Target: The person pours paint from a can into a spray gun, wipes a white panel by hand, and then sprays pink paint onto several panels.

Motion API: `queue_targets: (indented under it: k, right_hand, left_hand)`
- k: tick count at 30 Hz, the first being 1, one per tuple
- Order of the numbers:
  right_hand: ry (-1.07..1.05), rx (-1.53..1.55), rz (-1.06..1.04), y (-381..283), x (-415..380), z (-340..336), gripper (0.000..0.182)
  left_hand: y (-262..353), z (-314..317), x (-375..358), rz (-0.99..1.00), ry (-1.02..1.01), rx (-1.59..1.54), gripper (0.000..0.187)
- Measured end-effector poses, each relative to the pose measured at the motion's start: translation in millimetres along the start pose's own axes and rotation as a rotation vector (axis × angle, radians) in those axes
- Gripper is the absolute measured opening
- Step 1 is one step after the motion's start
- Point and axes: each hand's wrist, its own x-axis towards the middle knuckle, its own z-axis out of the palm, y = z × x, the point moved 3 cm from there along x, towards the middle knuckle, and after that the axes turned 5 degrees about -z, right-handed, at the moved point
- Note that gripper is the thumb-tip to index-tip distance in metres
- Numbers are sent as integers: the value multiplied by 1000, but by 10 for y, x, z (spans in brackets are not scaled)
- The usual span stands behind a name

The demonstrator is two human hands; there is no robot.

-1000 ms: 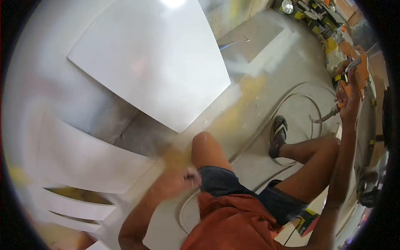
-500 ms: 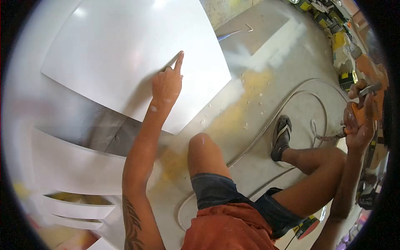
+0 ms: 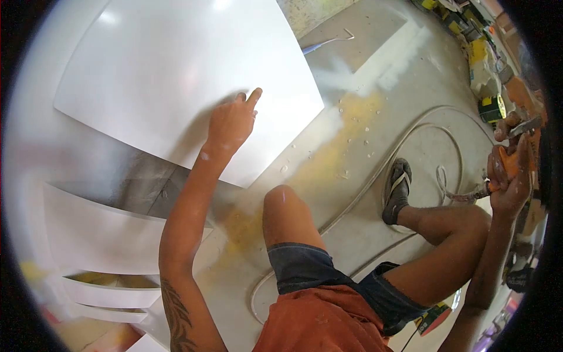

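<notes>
A large glossy white panel [image 3: 146, 76] fills the upper left, and my left hand [image 3: 230, 126] is over its lower right part. That hand holds nothing; its index finger points away from me, the tip right at the white surface, with a shadow beside it. Out at the far right, my right hand [image 3: 511, 190] is closed around an orange spray gun [image 3: 512, 164]. A metal part shows at the gun's top, and a hose [image 3: 457, 192] runs from the bottom of its handle. The gun's far side blends into the clutter behind it.
Another white piece with slots [image 3: 105, 234] lies at the left. The hose loops over the paint-stained floor [image 3: 328, 188] around my foot [image 3: 397, 190]. A bent rod with a blue handle [image 3: 314, 48] lies by the large panel. Cans [image 3: 491, 110] and clutter line the right edge.
My left hand has drawn back slightly toward me over the panel, its index finger less stretched. My right hand keeps its grip on the spray gun, almost unmoved.
</notes>
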Motion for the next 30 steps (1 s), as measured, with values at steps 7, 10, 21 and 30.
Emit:
queue_targets:
  k: [7, 10, 21, 30]
  right_hand:
    - [-31, 5, -55, -98, 18, 199, 40]
    - [-21, 38, -32, -53, 10, 143, 40]
    - [-62, 133, -6, -18, 41, 90, 37]
    - [-100, 69, -51, -16, 53, 85, 37]
  left_hand:
    - [-72, -249, 110, -112, 43, -263, 45]
    - [-305, -628, 244, 148, 516, 44, 47]
    - [313, 811, 454, 767, -98, 172, 49]
    - [-1259, -1324, 938, 210, 429, 474, 58]
